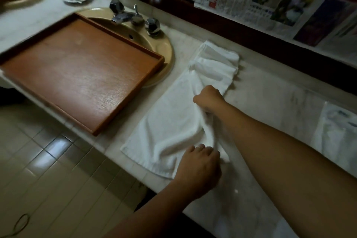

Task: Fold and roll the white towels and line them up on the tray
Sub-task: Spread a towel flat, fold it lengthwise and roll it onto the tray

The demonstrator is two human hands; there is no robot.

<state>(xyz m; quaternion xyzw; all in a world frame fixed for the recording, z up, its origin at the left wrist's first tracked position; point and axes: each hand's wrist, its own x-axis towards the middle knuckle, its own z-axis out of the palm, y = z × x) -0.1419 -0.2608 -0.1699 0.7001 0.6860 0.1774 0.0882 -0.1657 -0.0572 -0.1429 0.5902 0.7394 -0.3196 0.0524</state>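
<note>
White towel (173, 121): spread on the bench by its front edge, just right of the wooden tray (77, 67) over the sink (162, 44). My left grip (199, 168) pinches its near edge; my right grip (208, 98) clutches a raised fold mid-towel.

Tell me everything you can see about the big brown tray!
The tray is a wide, flat rectangle that looks like reddish-brown wood, with a low raised rim all round. Its inside is bare and a little shiny, with no towels in it yet. It lies flat across the tan sink, covering most of the bowl, just in front of the metal tap. Its near corner sticks out past the edge of the pale counter. The white towel lies to its right, not touching it. Neither hand touches it.
</note>
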